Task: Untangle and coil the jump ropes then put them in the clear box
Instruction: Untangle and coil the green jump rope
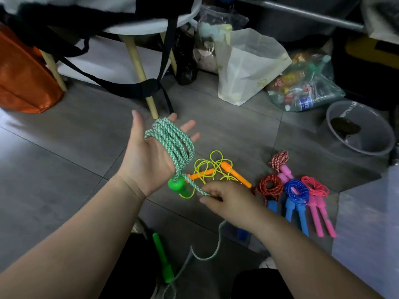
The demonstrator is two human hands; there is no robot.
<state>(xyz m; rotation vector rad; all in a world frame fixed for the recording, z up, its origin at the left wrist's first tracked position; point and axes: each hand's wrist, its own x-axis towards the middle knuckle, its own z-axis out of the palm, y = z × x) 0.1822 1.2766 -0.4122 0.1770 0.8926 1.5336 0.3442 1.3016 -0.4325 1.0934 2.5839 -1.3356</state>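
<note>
Head view showed the coiling step: the left hand [146,154], fingers spread straight, carried the green rope [172,139] wound round its palm, and the right hand [228,197] pinched the loose run just beside it. Next, I judged, came further wraps to draw in the trailing green handle [162,257] lying nearer. No clear box showed.

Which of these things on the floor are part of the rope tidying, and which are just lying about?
Job: green rope, wound round the left hand, pinched by the right hand; yellow rope; coiled red rope, blue rope, pink rope.
Lying about: paper bag, grey tub, orange bag, bag of bottles. No clear box shows.
</note>
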